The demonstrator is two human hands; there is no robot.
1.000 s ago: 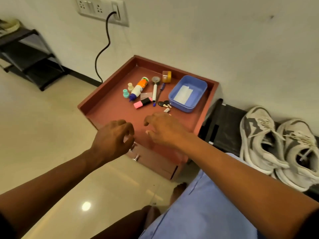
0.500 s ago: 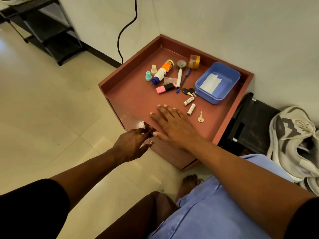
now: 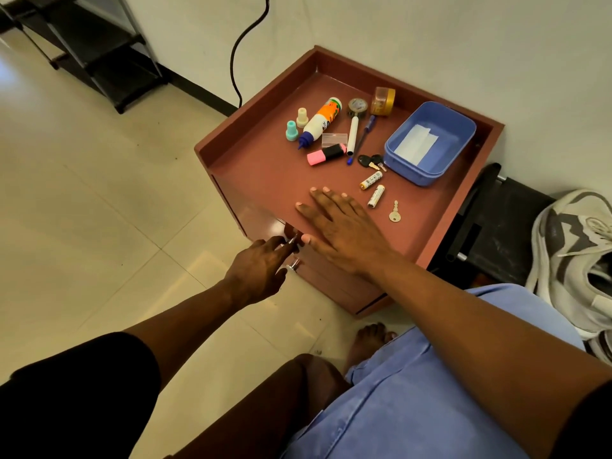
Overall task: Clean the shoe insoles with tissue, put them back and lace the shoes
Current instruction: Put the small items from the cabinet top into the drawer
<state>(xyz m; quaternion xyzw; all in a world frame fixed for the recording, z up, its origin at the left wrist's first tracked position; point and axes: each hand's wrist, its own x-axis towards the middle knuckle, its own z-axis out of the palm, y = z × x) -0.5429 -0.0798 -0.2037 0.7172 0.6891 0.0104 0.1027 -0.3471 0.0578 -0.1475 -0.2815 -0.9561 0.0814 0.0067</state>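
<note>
Shoes (image 3: 576,260) sit at the far right edge of view, pale grey with darker panels, on the floor beside a black stand (image 3: 496,223); only one is clearly seen, partly cut off by the frame; laces appear loose, insoles cannot be made out; well apart from both my hands. My right hand (image 3: 341,226) lies flat on the top of the reddish cabinet (image 3: 265,173), fingers straight and spread, palm pressing down near the front edge; holds nothing. My left hand (image 3: 261,270) is at the cabinet front just below that edge, fingers curled round a small metal drawer knob (image 3: 293,240); a second knob (image 3: 293,265) shows just beneath. On the cabinet top, beyond my right hand: two batteries (image 3: 374,188), a small key (image 3: 394,213), a blue tub (image 3: 430,144) with a folded white sheet inside, possibly tissue, not certain; glue bottle (image 3: 319,122), pink highlighter (image 3: 326,154), pens, tape. Judgement on progress: nothing of the task proper is done; no insole out, no tissue in hand; I read this as fetching supplies from the drawer; cleaning, refitting and lacing all remain.
</note>
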